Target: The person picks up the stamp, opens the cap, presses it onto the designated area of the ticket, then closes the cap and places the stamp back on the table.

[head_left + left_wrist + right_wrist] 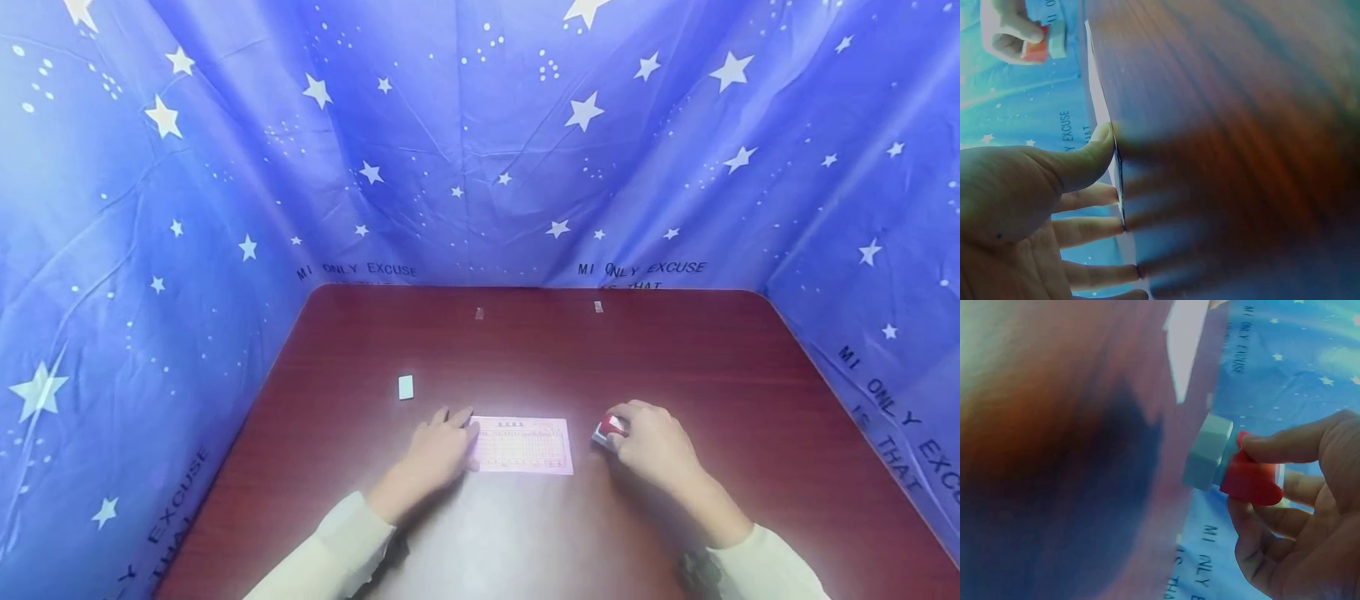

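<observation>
My right hand [660, 442] pinches a self-inking stamp [613, 427] by its red handle, between thumb and fingers. In the right wrist view the stamp [1235, 465] shows a pale grey base pointing away from the palm, apparently raised off the table. Flat on the table lies a pink printed form [522, 446], to the left of the stamp. My left hand [437, 450] rests at the form's left edge. Its thumb and nearly straight fingers [1088, 232] touch the paper [1099, 87] and the table there. The form's print is too small to read.
A small white rectangular piece [406, 387] lies beyond the left hand. Two small bits of tape [598, 307] stick near the far edge of the dark red table [540, 350]. A blue star-patterned curtain [480, 142] encloses the table's back and sides.
</observation>
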A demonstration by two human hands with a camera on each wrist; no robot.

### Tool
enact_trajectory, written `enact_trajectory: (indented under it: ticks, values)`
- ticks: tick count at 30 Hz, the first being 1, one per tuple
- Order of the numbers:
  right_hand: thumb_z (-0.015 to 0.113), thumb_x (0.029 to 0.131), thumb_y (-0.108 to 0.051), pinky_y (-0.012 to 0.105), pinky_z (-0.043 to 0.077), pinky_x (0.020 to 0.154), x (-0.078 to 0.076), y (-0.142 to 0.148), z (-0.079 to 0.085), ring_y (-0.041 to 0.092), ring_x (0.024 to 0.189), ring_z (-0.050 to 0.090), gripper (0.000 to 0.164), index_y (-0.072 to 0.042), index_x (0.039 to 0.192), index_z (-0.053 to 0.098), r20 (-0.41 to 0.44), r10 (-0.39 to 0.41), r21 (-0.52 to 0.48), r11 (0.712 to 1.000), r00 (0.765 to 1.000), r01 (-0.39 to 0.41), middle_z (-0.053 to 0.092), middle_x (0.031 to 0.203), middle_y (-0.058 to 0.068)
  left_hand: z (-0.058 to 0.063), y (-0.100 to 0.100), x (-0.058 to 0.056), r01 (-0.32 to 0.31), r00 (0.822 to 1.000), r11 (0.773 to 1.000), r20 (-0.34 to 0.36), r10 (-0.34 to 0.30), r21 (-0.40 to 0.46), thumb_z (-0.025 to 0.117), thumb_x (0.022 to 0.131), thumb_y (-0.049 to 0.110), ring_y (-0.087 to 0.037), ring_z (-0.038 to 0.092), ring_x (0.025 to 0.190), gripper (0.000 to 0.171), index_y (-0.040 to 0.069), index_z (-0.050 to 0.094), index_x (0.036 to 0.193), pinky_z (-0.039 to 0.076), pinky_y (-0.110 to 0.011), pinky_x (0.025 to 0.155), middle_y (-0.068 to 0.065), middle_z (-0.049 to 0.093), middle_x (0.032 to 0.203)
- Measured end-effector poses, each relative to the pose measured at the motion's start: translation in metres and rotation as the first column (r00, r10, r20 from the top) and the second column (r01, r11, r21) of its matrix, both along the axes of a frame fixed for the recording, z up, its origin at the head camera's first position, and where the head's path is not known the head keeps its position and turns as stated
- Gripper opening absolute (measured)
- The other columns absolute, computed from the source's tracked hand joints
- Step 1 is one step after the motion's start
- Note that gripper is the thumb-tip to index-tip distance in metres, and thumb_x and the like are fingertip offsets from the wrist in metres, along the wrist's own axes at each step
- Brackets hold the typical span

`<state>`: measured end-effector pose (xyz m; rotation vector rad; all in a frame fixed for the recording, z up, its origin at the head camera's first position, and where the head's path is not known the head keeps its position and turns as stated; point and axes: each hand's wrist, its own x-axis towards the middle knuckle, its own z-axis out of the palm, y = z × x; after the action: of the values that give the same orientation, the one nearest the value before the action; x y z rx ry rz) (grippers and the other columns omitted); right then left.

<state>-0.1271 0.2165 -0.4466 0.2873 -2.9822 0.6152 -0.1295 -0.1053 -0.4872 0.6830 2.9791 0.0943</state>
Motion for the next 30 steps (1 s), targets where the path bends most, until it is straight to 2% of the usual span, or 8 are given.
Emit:
enact_trajectory:
  ticks: [4, 7, 14, 23, 30]
  values:
    - [0.075, 0.081, -0.016, 0.051, 0.053, 0.060, -0.001, 0.001, -0.009, 0.030, 0.081, 0.066, 0.035, -0.009, 0.115, 0.073, 0.013, -0.024, 0.029, 0.999, 1.000, 0.023, 0.071, 0.101, 0.008, 0.003, -0.002, -0.001, -0.002, 1.000, 1.000, -0.004, 0.002, -0.013, 0.078, 0.081, 0.048, -0.047, 0.048, 0.132, 0.063, 0.015, 0.065, 0.134, 0.051, -0.064, 0.094, -0.012, 0.050, 0.150]
    - [0.074, 0.082, -0.018, 0.054, 0.054, 0.062, -0.001, 0.002, -0.014, 0.033, 0.084, 0.067, 0.037, -0.009, 0.118, 0.072, -0.001, -0.024, 0.045, 0.999, 1.000, 0.024, 0.071, 0.102, 0.008, 0.003, -0.003, -0.001, -0.007, 1.000, 1.000, 0.011, 0.007, -0.002, 0.078, 0.081, 0.047, -0.048, 0.047, 0.133, 0.064, 0.014, 0.064, 0.135, 0.050, -0.065, 0.094, -0.012, 0.049, 0.151]
    - [0.079, 0.079, -0.021, 0.046, 0.050, 0.055, 0.002, 0.004, -0.020, 0.025, 0.072, 0.063, 0.026, -0.014, 0.103, 0.074, -0.025, -0.018, 0.047, 0.999, 1.000, 0.019, 0.066, 0.087, 0.001, 0.001, -0.002, -0.001, -0.010, 1.000, 1.000, 0.027, 0.010, 0.008, 0.076, 0.083, 0.046, -0.048, 0.045, 0.134, 0.062, 0.015, 0.064, 0.135, 0.048, -0.066, 0.096, -0.012, 0.048, 0.152]
    - [0.078, 0.079, -0.018, 0.046, 0.050, 0.054, 0.005, 0.002, -0.022, 0.025, 0.068, 0.061, 0.023, -0.012, 0.100, 0.073, -0.061, -0.008, 0.038, 0.999, 0.998, 0.010, 0.066, 0.084, 0.001, 0.004, -0.001, -0.002, 0.021, 1.000, 1.000, -0.014, -0.021, 0.000, 0.072, 0.089, 0.045, -0.048, 0.049, 0.130, 0.049, 0.018, 0.067, 0.129, 0.052, -0.064, 0.090, -0.013, 0.053, 0.147]
    - [0.075, 0.079, -0.020, 0.048, 0.050, 0.058, 0.002, 0.002, -0.024, 0.023, 0.064, 0.058, 0.014, -0.012, 0.091, 0.071, -0.067, -0.019, 0.031, 0.999, 0.998, 0.022, 0.062, 0.077, 0.000, 0.009, -0.002, -0.003, 0.045, 0.998, 0.998, -0.047, -0.043, 0.039, 0.072, 0.090, 0.043, -0.043, 0.057, 0.123, 0.041, 0.019, 0.072, 0.123, 0.058, -0.057, 0.081, -0.015, 0.057, 0.142]
